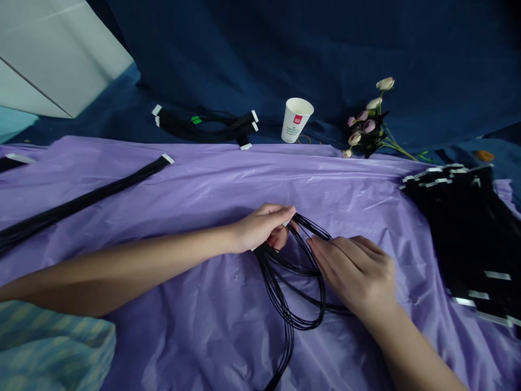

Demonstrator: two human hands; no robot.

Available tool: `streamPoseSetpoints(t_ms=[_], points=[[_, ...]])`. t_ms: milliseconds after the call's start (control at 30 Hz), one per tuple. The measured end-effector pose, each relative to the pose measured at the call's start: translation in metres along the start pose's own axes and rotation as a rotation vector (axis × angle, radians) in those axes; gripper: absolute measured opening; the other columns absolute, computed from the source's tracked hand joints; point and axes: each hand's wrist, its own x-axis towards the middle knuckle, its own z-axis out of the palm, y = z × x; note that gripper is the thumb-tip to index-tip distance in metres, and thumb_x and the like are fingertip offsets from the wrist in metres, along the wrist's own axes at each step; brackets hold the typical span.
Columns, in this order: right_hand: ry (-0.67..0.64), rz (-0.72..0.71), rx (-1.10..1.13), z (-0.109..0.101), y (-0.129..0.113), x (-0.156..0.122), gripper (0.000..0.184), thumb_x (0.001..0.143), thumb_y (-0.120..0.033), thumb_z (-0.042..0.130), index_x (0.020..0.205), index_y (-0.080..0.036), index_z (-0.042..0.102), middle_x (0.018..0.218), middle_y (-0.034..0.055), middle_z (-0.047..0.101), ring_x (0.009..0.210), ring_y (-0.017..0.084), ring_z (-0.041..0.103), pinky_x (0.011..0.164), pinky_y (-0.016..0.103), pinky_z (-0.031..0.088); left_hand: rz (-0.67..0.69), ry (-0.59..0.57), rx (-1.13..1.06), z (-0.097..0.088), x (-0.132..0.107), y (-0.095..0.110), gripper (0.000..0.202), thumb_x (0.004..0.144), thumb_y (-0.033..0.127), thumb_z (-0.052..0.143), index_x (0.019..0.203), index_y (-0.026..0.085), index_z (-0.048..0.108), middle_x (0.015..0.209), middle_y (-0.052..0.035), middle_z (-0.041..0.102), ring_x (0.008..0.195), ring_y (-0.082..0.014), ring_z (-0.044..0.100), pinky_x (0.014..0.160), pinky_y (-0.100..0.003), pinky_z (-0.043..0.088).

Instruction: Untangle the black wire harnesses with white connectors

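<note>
One looped bundle of black cords (291, 282) lies mid-table (195, 336). Its top is pinched in the left hand (262, 227), whose grip is closed on it. The right hand (354, 271) is laid flat on the loops, fingers open. One paper cup (296, 119) stands at 12 o'clock, one flower bunch (368, 127) at 1 o'clock.

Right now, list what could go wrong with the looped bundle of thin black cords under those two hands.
1. The thin black cords cross in loose loops; pulling could tangle them.
2. The left hand pinches only one end while the right hand lies flat, so strands may slip free.
3. The crinkled purple plastic sheet might bunch and drag.
</note>
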Motion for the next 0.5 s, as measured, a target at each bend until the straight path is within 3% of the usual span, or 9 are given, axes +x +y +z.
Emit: streamPoseSetpoints(t_ms=[500], points=[[-0.002, 0.026, 0.0, -0.0003, 0.0002, -0.0003, 0.011, 0.081, -0.006, 0.068, 0.088, -0.013, 0.063, 0.061, -0.0017, 0.056, 0.054, 0.01, 0.048, 0.058, 0.026, 0.04, -0.02, -0.022, 0.023, 0.0005, -0.0018, 0.0005, 0.039, 0.097, 0.043, 0.039, 0.078, 0.014, 0.058, 0.041, 0.0028, 0.049, 0.037, -0.0075, 0.043, 0.042, -0.018, 0.033]])
